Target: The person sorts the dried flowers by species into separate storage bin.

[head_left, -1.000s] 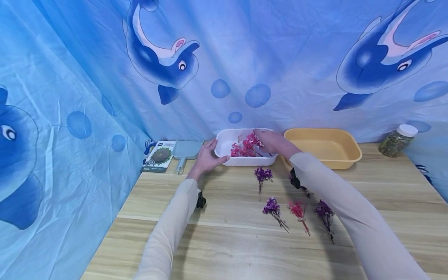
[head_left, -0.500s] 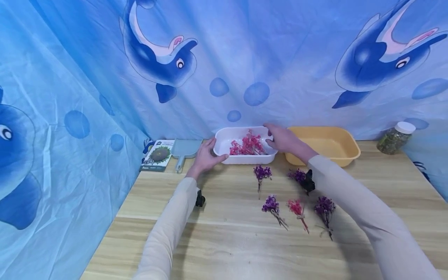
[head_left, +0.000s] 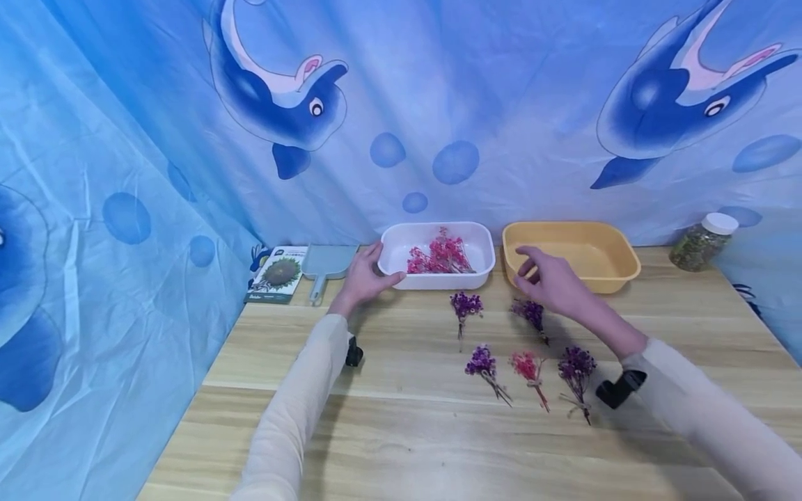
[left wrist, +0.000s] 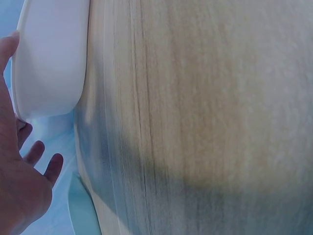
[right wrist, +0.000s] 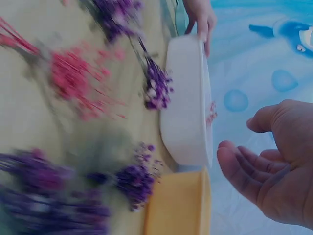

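Note:
Against the left corner of the white basin (head_left: 445, 281), my left hand (head_left: 363, 278) rests with its thumb along the front rim and fingers at the end wall. In the left wrist view, the thumb (left wrist: 9, 46) touches the rim, and the other fingers are apart. Pink dried flowers (head_left: 443, 252) lie inside the basin. My right hand (head_left: 548, 278) hovers over the near left corner of the yellow basin (head_left: 626, 268); its fingers are loosely bent with nothing between them. Just below it on the table lies a purple flower bunch (head_left: 531, 313).
Several other purple bunches (head_left: 465, 305) and one tied pink bunch (head_left: 528, 364) lie in front of the basins. A light blue dustpan (head_left: 328, 261) and a sunflower packet (head_left: 278, 275) lie at left. A white-lidded jar (head_left: 698, 247) leans at far right. A blue curtain (head_left: 401, 104) hangs behind.
My right hand has come out of the white basin, leaving pink flowers there, and moved right and nearer, to above the yellow basin's corner. My left hand stays at the white basin.

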`<state>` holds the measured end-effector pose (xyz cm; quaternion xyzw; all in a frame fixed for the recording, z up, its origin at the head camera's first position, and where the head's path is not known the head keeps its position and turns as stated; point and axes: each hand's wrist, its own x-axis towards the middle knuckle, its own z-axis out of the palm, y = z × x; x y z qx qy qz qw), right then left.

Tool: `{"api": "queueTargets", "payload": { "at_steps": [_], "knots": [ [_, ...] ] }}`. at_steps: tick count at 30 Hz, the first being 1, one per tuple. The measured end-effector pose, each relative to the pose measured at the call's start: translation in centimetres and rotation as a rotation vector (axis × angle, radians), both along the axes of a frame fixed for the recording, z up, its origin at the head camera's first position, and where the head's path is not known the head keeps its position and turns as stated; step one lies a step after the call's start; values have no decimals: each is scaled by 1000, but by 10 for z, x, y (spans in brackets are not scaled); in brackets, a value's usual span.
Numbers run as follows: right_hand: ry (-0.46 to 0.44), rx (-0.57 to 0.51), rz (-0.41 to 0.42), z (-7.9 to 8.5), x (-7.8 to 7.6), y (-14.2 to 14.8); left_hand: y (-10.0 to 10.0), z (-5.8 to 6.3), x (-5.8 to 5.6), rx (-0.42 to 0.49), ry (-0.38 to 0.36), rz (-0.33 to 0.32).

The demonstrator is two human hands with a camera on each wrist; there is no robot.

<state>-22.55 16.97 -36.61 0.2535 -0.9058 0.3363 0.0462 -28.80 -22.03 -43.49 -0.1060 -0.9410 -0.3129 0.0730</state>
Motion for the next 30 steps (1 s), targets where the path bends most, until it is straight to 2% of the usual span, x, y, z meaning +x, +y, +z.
{"api": "queueTargets", "payload": {
  "at_steps": [5,9,16,22,30],
  "knots": [
    [5,-12,-36,-12,34,9,-1,1,2,-1,-4,-10],
    [19,-18,-37,-18,54,13,-1,0,3,5,-1,-13],
    [-71,8,-57,-21,86,18,0,-1,4,-1,-6,-8],
    [-72,54,-82,-29,107,26,-1,0,2,-3,5,-10],
    [-26,36,-56,-38,121,22,0,0,1,-9,3,-9]
  ]
}}
